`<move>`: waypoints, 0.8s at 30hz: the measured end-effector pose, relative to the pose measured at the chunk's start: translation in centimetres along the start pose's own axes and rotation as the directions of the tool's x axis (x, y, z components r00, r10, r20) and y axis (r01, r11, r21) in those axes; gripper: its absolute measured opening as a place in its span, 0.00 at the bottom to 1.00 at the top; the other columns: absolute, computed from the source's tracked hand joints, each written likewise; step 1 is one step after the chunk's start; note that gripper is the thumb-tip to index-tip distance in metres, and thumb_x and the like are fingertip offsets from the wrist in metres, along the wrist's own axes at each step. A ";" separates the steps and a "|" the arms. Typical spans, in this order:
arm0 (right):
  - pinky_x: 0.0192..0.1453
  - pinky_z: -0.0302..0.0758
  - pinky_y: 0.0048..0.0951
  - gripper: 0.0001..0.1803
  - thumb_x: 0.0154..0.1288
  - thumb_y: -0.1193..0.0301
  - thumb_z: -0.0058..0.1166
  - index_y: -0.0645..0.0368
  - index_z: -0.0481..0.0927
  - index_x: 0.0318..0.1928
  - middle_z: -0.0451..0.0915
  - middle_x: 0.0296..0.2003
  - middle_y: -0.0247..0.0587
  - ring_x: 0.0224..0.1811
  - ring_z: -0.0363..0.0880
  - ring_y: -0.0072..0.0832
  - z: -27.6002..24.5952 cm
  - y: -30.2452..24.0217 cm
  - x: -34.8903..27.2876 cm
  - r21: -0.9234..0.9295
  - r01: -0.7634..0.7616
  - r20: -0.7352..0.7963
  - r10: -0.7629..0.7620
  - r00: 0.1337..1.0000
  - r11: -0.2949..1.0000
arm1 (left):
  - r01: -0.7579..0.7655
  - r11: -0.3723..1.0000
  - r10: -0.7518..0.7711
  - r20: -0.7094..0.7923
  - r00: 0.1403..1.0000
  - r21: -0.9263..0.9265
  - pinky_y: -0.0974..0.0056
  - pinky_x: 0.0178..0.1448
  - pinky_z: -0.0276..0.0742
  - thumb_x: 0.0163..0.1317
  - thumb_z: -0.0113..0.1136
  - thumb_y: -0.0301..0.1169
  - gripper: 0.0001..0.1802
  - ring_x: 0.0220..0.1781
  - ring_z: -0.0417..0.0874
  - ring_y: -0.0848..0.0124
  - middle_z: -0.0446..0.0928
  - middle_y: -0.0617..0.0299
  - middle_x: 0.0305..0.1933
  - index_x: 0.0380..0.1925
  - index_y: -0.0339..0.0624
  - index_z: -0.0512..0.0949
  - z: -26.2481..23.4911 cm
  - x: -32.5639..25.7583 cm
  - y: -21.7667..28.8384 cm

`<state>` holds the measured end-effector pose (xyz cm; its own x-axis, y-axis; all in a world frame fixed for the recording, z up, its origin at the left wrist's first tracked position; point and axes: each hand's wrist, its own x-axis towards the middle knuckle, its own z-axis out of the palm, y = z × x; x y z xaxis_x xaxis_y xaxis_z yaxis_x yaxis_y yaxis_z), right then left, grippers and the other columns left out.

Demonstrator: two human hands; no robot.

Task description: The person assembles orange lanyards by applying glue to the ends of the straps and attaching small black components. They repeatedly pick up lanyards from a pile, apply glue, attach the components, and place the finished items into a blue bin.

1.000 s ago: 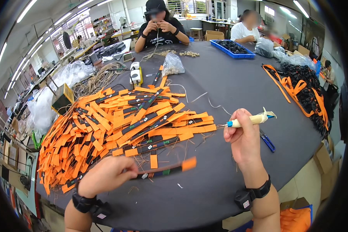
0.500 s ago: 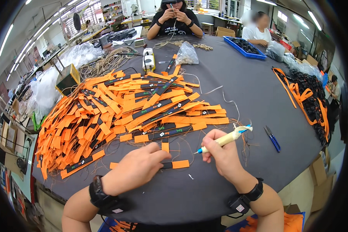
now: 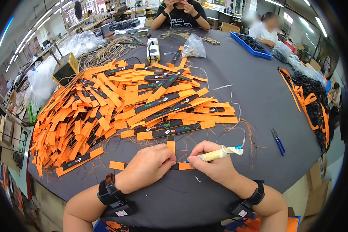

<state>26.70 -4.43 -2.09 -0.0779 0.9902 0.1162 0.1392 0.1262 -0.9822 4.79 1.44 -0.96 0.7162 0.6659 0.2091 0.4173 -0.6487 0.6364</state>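
Observation:
A short orange-and-black fabric strap (image 3: 116,165) lies crosswise on the table right before me. My left hand (image 3: 149,166) rests over its middle, fingers curled and pressed together on the strap. In my right hand (image 3: 212,164) is a corded pen-shaped tool (image 3: 215,155), wrapped in cream tape with blue at both ends. Its tip is down at the strap's right part, close to my left fingertips; whether it touches cannot be told. Beyond my hands spreads a large heap of similar straps (image 3: 100,100) with loose threads.
Blue-handled snips (image 3: 278,142) lie to the right. Further back are a white power unit (image 3: 153,51), a clear plastic bag (image 3: 194,47), coiled rope (image 3: 112,52) and a blue tray (image 3: 251,45) of black pieces. Black and orange straps (image 3: 311,96) pile up at the right edge. Two people sit across.
My right hand has brought the pen-shaped tool left and down, from above the table to the strap. My left hand has shifted slightly right, closer to it.

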 end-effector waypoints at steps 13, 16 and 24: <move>0.28 0.68 0.19 0.09 0.64 0.70 0.66 0.62 0.81 0.34 0.80 0.25 0.30 0.25 0.73 0.13 0.0 -0.4 0.2 -0.118 0.044 0.071 -0.036 0.997 0.992 | -0.023 0.997 0.016 -0.090 0.996 -0.071 0.58 0.37 0.77 0.58 0.64 0.25 0.04 0.35 0.82 0.55 0.79 0.55 0.32 0.32 0.38 0.79 0.3 -0.2 0.0; 0.28 0.69 0.19 0.09 0.64 0.70 0.66 0.62 0.81 0.34 0.80 0.25 0.30 0.25 0.73 0.13 0.1 -0.3 0.3 -0.116 0.045 0.081 -0.035 0.996 0.992 | -0.021 0.997 0.013 -0.103 0.995 -0.075 0.58 0.36 0.77 0.58 0.64 0.25 0.04 0.35 0.82 0.55 0.79 0.55 0.32 0.32 0.38 0.78 0.5 -0.3 -0.2; 0.28 0.70 0.19 0.09 0.63 0.69 0.67 0.62 0.81 0.34 0.81 0.25 0.31 0.25 0.75 0.14 0.1 -0.4 0.3 -0.147 0.055 0.076 -0.044 0.996 0.988 | -0.014 0.996 0.004 -0.114 0.994 -0.085 0.59 0.36 0.76 0.58 0.64 0.24 0.04 0.34 0.82 0.56 0.78 0.55 0.31 0.32 0.38 0.78 0.5 -0.3 0.0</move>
<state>26.49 -4.16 -1.65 -0.1589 0.9762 0.1473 0.2786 0.1875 -0.9419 4.86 1.10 -1.40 0.6498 0.7006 0.2949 0.3578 -0.6242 0.6945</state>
